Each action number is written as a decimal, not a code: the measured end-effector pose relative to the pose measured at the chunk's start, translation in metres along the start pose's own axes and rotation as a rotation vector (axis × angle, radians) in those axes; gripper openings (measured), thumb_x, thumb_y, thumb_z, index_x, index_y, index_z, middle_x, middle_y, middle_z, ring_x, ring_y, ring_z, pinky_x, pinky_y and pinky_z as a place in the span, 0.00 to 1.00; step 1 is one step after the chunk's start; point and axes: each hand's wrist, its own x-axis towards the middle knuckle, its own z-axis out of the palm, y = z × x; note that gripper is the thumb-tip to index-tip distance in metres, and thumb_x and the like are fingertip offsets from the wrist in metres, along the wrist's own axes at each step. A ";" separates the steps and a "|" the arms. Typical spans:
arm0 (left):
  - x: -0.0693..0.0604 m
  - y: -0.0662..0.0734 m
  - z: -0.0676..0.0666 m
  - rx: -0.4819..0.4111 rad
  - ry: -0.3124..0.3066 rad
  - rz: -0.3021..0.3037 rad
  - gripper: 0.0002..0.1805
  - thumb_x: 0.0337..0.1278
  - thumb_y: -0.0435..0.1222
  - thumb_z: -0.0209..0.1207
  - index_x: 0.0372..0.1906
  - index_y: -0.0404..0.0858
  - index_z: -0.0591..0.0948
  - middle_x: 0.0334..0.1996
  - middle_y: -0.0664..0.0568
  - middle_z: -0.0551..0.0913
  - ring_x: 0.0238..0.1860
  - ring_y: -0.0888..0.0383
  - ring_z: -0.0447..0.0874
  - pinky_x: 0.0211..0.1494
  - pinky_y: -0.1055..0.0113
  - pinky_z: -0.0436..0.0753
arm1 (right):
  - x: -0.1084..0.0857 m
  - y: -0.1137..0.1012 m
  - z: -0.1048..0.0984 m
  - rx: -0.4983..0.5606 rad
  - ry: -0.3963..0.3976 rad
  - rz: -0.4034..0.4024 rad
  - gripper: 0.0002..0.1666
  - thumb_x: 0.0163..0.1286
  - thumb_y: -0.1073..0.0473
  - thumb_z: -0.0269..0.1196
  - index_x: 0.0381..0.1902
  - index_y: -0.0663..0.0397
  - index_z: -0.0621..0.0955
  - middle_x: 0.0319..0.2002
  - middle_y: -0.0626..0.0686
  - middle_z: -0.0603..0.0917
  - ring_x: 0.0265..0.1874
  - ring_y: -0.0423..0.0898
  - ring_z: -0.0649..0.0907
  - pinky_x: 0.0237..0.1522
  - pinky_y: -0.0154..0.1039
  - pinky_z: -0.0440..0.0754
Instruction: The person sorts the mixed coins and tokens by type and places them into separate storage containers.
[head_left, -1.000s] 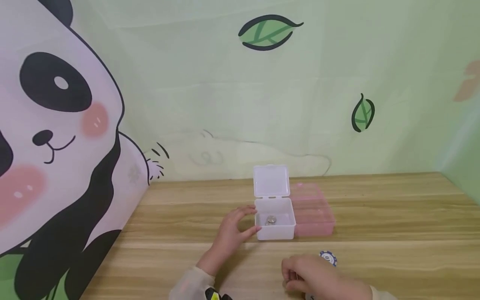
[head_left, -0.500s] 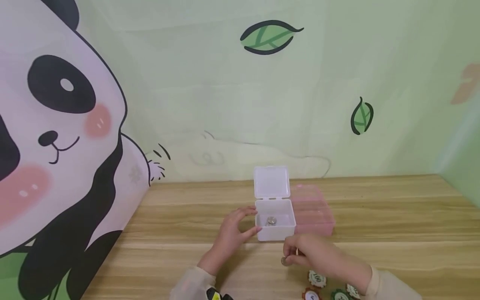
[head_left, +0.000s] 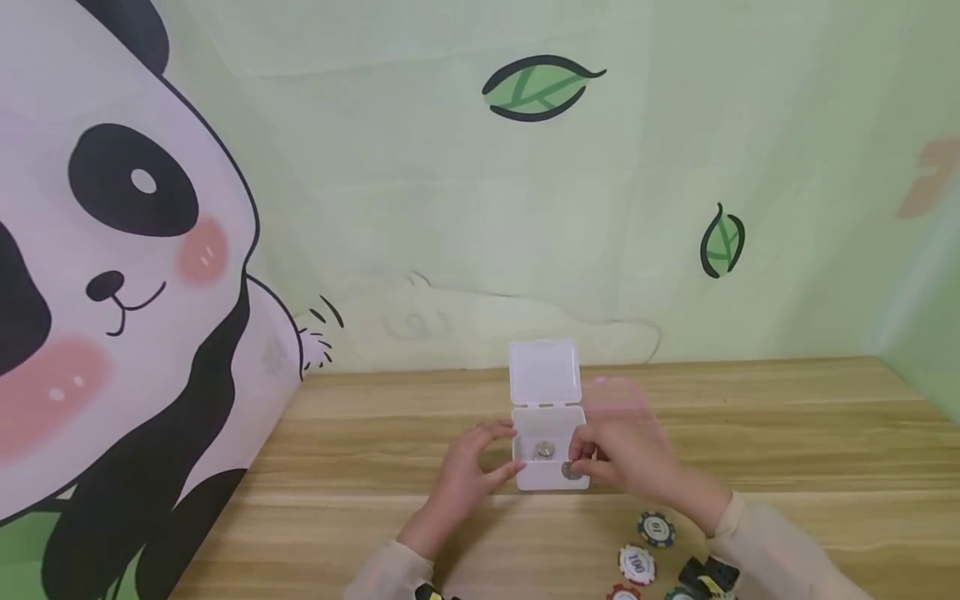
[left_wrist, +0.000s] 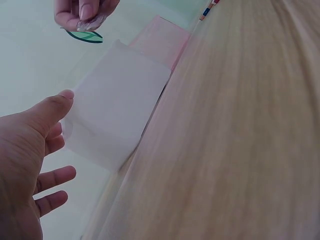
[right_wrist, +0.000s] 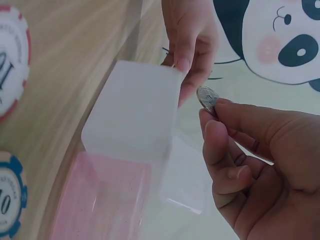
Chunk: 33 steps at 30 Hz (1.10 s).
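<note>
Along the near edge of the bench (head_left: 787,475), right of the middle, lie a red chip (head_left: 624,592) and a green chip (head_left: 680,594), both partly out of the head view. Just beyond them are a white chip (head_left: 637,565) marked 100 and a blue chip (head_left: 656,529) marked 10. Farther off, the right hand (head_left: 626,458) has its grip narrow, pinching a silver coin (right_wrist: 207,98) between thumb and finger. It holds this above the near right part of a white box (head_left: 538,477), apart from the rim. The left hand (head_left: 467,467) has its grip wide, thumb at the box's near left corner, fingertips at its left wall. Inside the box lies another coin (head_left: 545,450). Just beside it, right, is a pink box (right_wrist: 115,190). The raised lid (head_left: 545,372) stands at the white box's far side. Beyond hangs a pale green backdrop (head_left: 375,208) printed with leaves (head_left: 543,89).
</note>
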 end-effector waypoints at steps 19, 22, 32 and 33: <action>0.000 -0.004 0.001 -0.010 0.000 0.009 0.23 0.49 0.41 0.69 0.52 0.40 0.80 0.58 0.50 0.81 0.61 0.50 0.77 0.65 0.50 0.74 | 0.033 0.016 0.011 0.013 -0.016 0.062 0.06 0.61 0.65 0.65 0.26 0.52 0.80 0.26 0.44 0.82 0.27 0.34 0.74 0.29 0.27 0.73; 0.000 -0.003 0.001 -0.020 0.001 0.010 0.23 0.49 0.41 0.69 0.52 0.40 0.80 0.58 0.50 0.81 0.61 0.50 0.77 0.65 0.50 0.74 | 0.036 0.015 0.013 0.017 -0.025 0.056 0.06 0.61 0.66 0.65 0.26 0.53 0.80 0.26 0.44 0.82 0.26 0.34 0.74 0.29 0.27 0.73; 0.000 -0.005 0.002 -0.014 0.017 0.027 0.22 0.48 0.40 0.69 0.51 0.40 0.81 0.57 0.50 0.81 0.60 0.50 0.78 0.64 0.50 0.75 | 0.044 0.012 0.018 -0.046 -0.072 0.110 0.08 0.60 0.64 0.67 0.24 0.50 0.79 0.24 0.42 0.80 0.26 0.37 0.73 0.31 0.30 0.73; 0.000 -0.005 0.002 -0.014 0.015 0.022 0.23 0.48 0.40 0.69 0.51 0.40 0.81 0.57 0.50 0.81 0.60 0.50 0.78 0.64 0.50 0.74 | 0.044 0.013 0.018 -0.061 -0.071 0.087 0.08 0.60 0.64 0.67 0.24 0.50 0.79 0.24 0.42 0.80 0.26 0.36 0.73 0.30 0.29 0.73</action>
